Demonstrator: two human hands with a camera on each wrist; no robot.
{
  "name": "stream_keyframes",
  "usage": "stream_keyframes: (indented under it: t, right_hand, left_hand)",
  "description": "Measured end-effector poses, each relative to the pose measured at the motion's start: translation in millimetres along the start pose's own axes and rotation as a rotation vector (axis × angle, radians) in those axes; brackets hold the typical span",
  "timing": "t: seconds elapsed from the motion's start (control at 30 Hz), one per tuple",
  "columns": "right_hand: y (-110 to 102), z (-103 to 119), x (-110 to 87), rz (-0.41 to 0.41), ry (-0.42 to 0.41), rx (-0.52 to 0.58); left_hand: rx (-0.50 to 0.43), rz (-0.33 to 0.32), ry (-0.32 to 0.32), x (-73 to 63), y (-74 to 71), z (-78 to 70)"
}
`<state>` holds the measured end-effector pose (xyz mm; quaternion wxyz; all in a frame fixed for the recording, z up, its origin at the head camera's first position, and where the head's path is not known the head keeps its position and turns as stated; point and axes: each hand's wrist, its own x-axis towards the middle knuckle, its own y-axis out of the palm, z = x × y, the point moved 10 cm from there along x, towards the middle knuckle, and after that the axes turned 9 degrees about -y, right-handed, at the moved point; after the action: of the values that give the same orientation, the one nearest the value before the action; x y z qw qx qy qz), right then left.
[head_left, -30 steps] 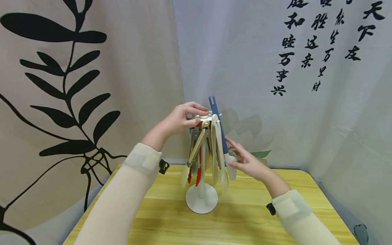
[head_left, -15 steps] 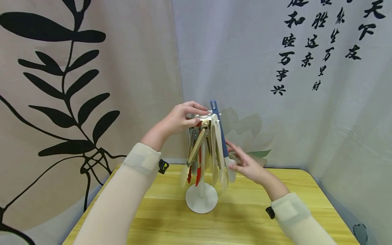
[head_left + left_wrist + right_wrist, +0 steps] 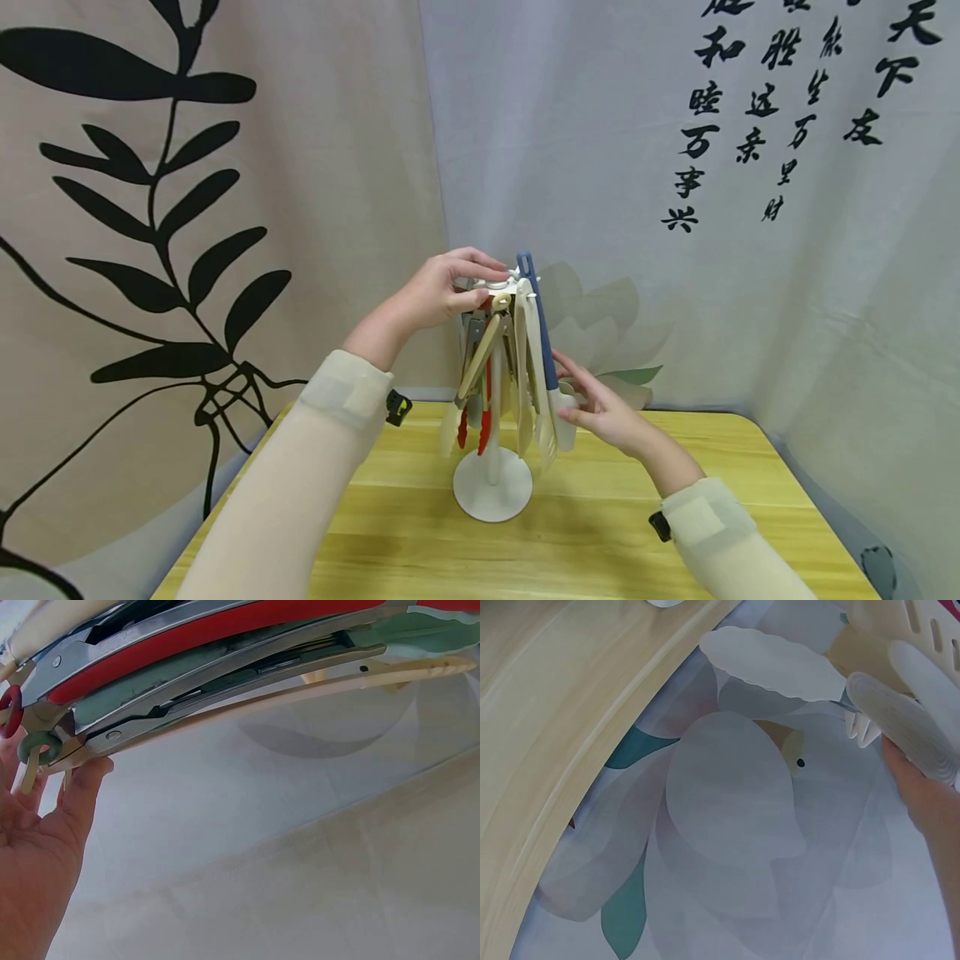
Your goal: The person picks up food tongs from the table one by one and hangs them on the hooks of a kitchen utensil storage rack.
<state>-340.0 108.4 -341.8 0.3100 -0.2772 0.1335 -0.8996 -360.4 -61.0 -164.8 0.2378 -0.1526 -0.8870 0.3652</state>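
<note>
A white rotating utensil stand (image 3: 492,485) is upright on the table, hung with several kitchen tools. My left hand (image 3: 438,292) holds its top, fingers over the upper face and thumb at the side. In the left wrist view, red-handled tongs (image 3: 225,649) and green-handled tongs (image 3: 180,686) hang by rings close to that hand (image 3: 37,855). At the stand's right side, my right hand (image 3: 607,408) pinches the pale head of a blue-handled utensil (image 3: 542,329). Its handle leans against the stand's top. Whether its hole is on a hook cannot be told.
The yellow wooden table (image 3: 600,533) extends around the stand's base. Behind it hangs a pale curtain (image 3: 360,167) with printed leaves and writing. Cream-coloured tools (image 3: 522,375) hang close beside the blue handle.
My right hand has moved down slightly, and the blue-handled utensil has sunk with it, its handle top now lower beside the stand. My left hand keeps its hold.
</note>
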Motion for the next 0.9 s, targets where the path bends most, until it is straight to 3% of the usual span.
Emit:
stream_keyframes:
  t: [0.7,0.9]
  right_hand:
    - [3.4,-11.4,-6.4,-0.032,0.03,-0.061]
    - [6.6,-13.6,-8.6,-0.031,0.042,-0.087]
  left_hand:
    - [-0.049,-0.011,-0.027,-5.1,5.6,3.8]
    - [-0.062,-0.049,0.008,-8.3,5.5,3.3]
